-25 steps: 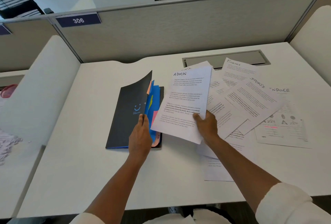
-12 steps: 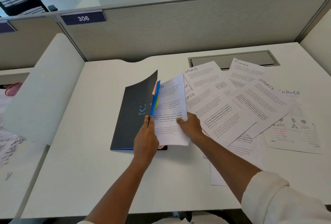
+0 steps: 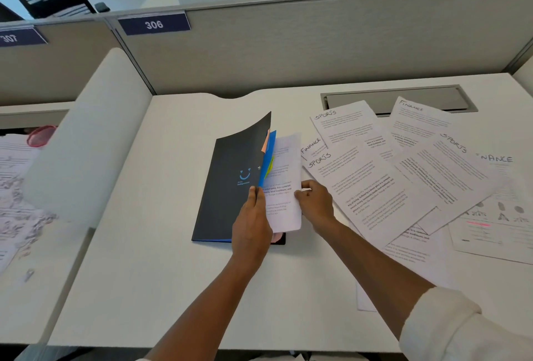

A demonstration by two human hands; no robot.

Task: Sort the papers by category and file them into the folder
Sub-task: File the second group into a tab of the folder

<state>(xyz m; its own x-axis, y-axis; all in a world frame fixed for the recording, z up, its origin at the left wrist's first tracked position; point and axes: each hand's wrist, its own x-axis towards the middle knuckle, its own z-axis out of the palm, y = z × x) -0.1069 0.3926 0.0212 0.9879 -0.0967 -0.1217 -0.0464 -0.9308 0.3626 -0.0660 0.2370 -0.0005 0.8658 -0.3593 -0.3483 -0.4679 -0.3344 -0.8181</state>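
A dark folder (image 3: pixel 230 182) with coloured dividers lies on the white desk (image 3: pixel 144 274), its front cover lifted. My left hand (image 3: pixel 252 222) grips the cover's front edge and holds it up. A printed sheet (image 3: pixel 284 184) sits partly inside the folder, behind the blue divider (image 3: pixel 270 150). My right hand (image 3: pixel 314 202) pinches that sheet's right edge. To the right, several loose papers are fanned out, headed SPORTS (image 3: pixel 366 187) and FINANCE (image 3: pixel 418 121).
A grey partition (image 3: pixel 317 43) labelled 306 closes the back of the desk. A metal cable hatch (image 3: pixel 398 98) sits behind the papers. A curved white divider (image 3: pixel 86 135) stands at the left, with another desk of papers beyond it.
My right hand has carried the ADMIN sheet leftward from above the loose papers into the folder, where it now sits deeper behind the blue divider. My left hand keeps the cover raised.
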